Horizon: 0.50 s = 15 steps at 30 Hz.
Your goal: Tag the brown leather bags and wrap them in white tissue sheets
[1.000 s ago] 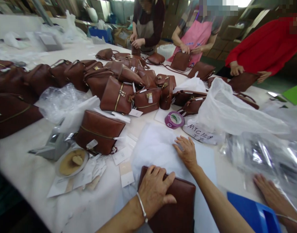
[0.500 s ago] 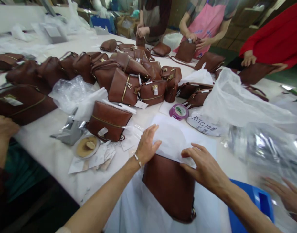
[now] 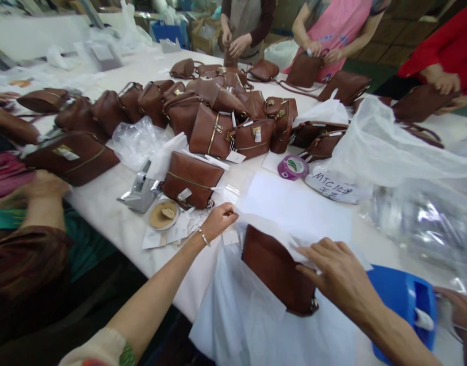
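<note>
Head view: left hand (image 3: 217,221) on outstretched arm, fingers pinched on the corner of the white tissue sheet (image 3: 294,206). Right hand (image 3: 338,277) palm down, fingers curled, gripping the sheet's near edge over the brown bag (image 3: 277,269). Bag lies flat at the table (image 3: 115,223) edge, partly under the sheet, beside a blue tape dispenser (image 3: 403,300).

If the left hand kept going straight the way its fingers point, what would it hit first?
Probably the white paper sheet, whose edge the left hand already pinches; beyond it, roughly in line, sits the purple tape roll, though depth is unclear.
</note>
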### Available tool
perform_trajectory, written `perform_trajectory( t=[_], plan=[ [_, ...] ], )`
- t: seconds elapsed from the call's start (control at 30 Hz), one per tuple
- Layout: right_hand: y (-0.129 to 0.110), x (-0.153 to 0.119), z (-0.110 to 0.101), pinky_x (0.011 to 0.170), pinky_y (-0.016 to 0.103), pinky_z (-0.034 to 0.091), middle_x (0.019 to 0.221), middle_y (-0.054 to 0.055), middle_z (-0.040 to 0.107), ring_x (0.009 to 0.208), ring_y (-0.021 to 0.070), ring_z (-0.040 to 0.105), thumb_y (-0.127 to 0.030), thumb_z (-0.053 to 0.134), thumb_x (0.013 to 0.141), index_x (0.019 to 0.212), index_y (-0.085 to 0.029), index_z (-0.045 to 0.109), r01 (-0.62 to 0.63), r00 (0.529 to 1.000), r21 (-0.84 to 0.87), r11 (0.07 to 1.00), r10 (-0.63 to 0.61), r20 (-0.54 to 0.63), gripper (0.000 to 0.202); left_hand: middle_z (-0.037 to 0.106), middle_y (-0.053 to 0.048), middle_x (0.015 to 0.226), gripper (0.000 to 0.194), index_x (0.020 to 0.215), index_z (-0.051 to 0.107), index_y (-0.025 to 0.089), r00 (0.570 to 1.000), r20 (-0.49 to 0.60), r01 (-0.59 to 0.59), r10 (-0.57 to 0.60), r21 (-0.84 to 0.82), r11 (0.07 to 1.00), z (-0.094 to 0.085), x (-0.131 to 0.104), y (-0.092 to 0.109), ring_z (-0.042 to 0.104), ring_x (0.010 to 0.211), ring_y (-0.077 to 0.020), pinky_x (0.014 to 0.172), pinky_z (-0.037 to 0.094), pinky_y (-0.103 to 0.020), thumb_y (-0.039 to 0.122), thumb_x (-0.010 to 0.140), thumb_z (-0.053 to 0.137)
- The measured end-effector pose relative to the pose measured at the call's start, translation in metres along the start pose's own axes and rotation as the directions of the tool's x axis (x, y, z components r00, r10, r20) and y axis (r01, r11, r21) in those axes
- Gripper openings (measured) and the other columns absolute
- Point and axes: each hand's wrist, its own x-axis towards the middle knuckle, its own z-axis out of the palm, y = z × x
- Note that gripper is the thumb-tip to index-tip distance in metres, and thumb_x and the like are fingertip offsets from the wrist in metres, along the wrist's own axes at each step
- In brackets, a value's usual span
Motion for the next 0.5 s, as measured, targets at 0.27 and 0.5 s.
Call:
perform_trajectory(
  t=[0.27, 0.5],
  plan=[
    [-0.047, -0.050, 0.022, 0.094, 0.043, 0.039, 0.069, 0.000, 0.060, 0.076, 0.0205, 0.059, -0.005, 0.052, 0.081, 0.072, -0.023, 0.058, 0.044, 0.997, -0.087, 0.995, -0.038, 0.065, 0.021, 0.064, -0.006, 0.112, 0.017, 0.084, 0.063, 0.020, 0.954, 0.135, -0.298, 0.266, 0.363, 0.883, -0.017, -0.085, -0.035, 0.057, 0.108, -0.0192, 0.095, 0.047, -0.037, 0.008, 0.085, 0.051],
    [-0.060, -0.079, 0.053, 0.062, 0.032, 0.035, 0.067, 0.001, 0.060, 0.065, 0.0200, 0.055, -0.012, 0.048, 0.088, 0.071, -0.023, 0.056, -0.113, 0.987, -0.184, 0.976, 0.131, 0.089, 0.022, 0.059, -0.008, 0.128, 0.027, 0.116, 0.059, 0.021, 0.917, 0.063, -0.383, 0.393, 0.406, 0.830, 0.000, -0.058, 0.011, 0.053, 0.121, -0.0216, 0.103, 0.044, -0.040, 0.020, 0.089, 0.055]
  ],
)
